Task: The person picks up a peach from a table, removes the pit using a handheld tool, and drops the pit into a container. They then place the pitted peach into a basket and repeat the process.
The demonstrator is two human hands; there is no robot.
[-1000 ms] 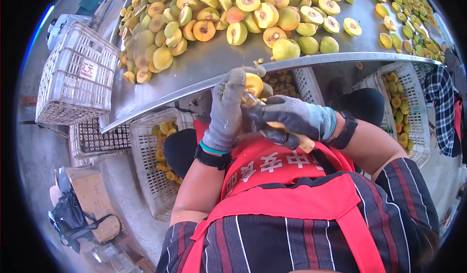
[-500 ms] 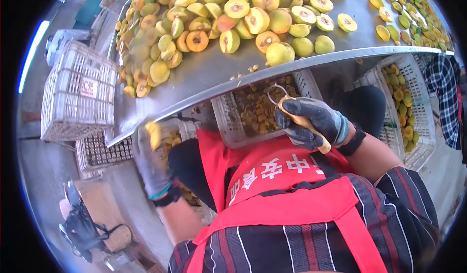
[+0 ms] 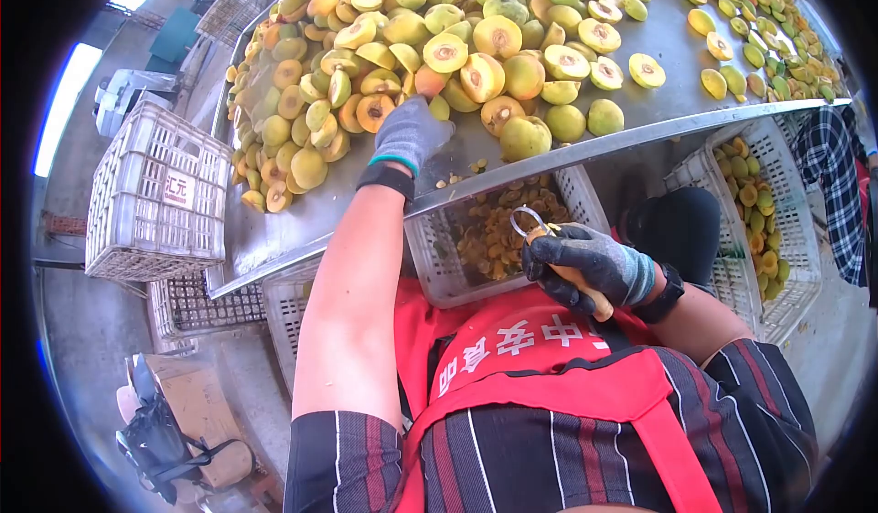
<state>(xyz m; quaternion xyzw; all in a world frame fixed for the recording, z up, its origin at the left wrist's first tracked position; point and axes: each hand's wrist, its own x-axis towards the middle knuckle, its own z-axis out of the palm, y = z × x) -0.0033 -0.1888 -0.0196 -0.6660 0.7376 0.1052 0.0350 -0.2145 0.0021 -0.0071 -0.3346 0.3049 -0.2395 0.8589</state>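
The left hand [image 3: 412,133], gloved in grey, is up on the steel counter [image 3: 366,193], arm stretched long and fingers pushed into the near edge of the fruit pile [image 3: 439,28]. It's touching an orange-fleshed fruit half [image 3: 430,81], but the fingers hide whether the grip has closed on it. Can't tell from here.

The right hand [image 3: 590,266], gloved too, sits low against the red apron [image 3: 512,348]. Its grip is wrapped tight round the wooden handle of the pitting tool [image 3: 596,304], wire loop poking up toward the counter's edge.

Just under that edge, between the two hands, the pit crate [image 3: 430,257] shows a bed of brown stones. Off to the right, the side crate [image 3: 777,239] carries yellow halves. A white crate [image 3: 155,193] stands well apart at left, and a plaid sleeve [image 3: 832,175] hangs at the far right.
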